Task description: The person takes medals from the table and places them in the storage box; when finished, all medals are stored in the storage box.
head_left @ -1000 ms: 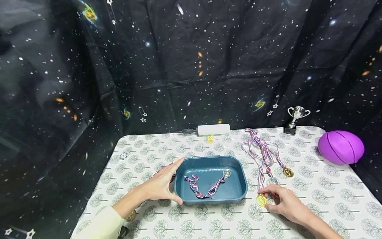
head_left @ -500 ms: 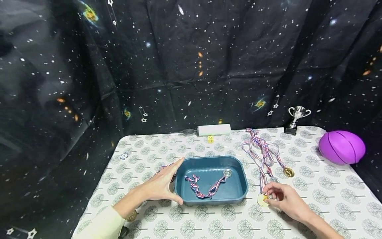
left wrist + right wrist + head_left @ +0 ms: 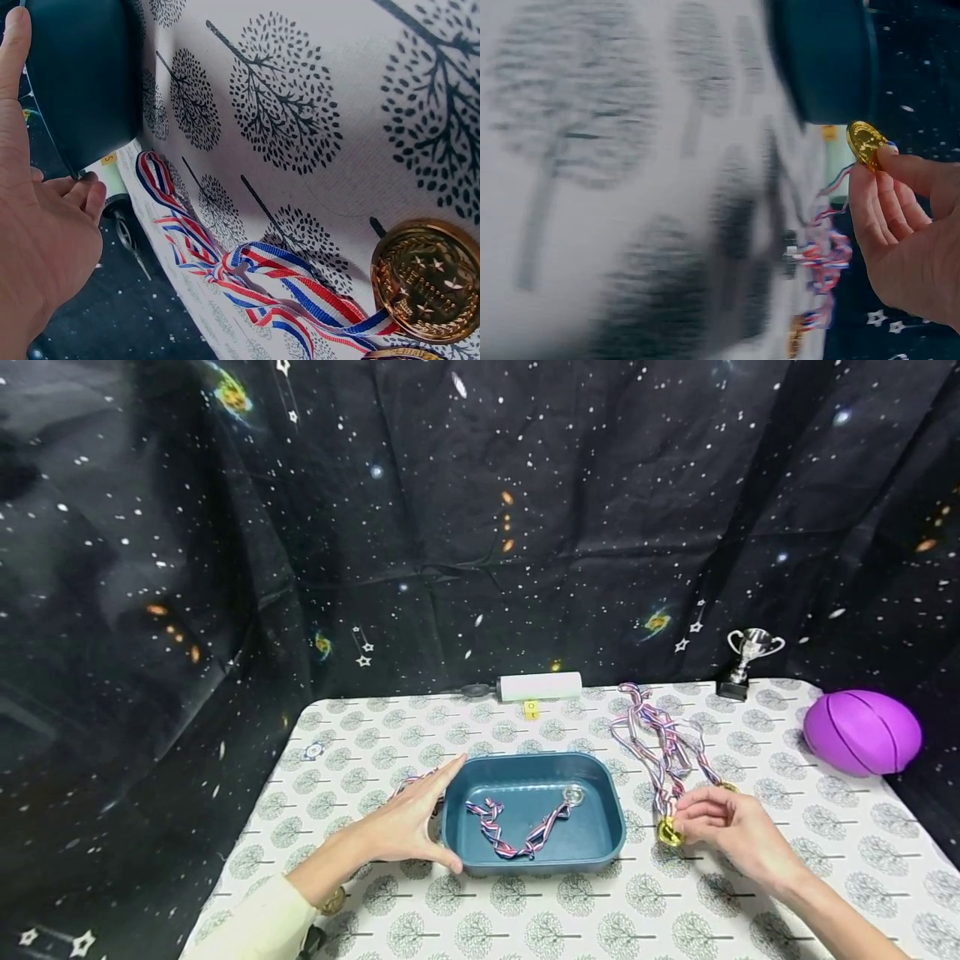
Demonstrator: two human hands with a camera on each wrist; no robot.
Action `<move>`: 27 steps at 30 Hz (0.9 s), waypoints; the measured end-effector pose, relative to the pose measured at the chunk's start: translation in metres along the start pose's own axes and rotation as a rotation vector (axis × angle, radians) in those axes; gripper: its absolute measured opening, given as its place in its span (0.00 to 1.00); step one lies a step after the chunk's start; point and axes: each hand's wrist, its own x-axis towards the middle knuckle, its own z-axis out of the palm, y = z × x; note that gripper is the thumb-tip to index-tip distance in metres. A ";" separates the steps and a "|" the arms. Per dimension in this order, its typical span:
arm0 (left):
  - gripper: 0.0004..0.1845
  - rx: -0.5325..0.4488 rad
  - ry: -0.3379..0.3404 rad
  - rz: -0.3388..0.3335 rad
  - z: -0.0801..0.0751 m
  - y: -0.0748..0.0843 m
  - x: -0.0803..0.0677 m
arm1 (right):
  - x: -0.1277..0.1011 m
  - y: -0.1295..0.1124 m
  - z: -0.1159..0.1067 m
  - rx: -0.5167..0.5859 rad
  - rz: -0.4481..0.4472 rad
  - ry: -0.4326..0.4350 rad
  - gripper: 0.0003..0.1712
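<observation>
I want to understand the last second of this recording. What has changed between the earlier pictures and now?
The right hand has lifted the gold medal off the tablecloth and moved it up toward the blue tray, pinching it in its fingers; earlier the medal lay flat under that hand. The left hand still rests against the tray's left side, and the silver medal stays inside the tray.

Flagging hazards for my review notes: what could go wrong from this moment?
The right hand pinches a gold medal whose ribbon runs into a tangled pile, so lifting may drag the other medals. The pinch is only at the rim, so it could slip. The left hand merely rests against the tray, which might slide.
</observation>
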 end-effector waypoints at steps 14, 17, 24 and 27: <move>0.83 0.000 -0.016 -0.029 0.000 -0.001 0.000 | 0.039 -0.089 -0.043 0.243 0.038 0.086 0.10; 0.83 -0.002 -0.016 -0.029 0.000 0.000 0.000 | 0.051 -0.112 -0.048 0.469 -0.030 0.073 0.11; 0.82 -0.008 -0.023 -0.027 -0.001 0.002 0.000 | 0.069 -0.171 -0.051 0.684 -0.115 0.034 0.11; 0.82 -0.001 -0.024 -0.029 -0.002 0.002 0.001 | 0.074 -0.194 -0.050 0.730 -0.133 0.018 0.11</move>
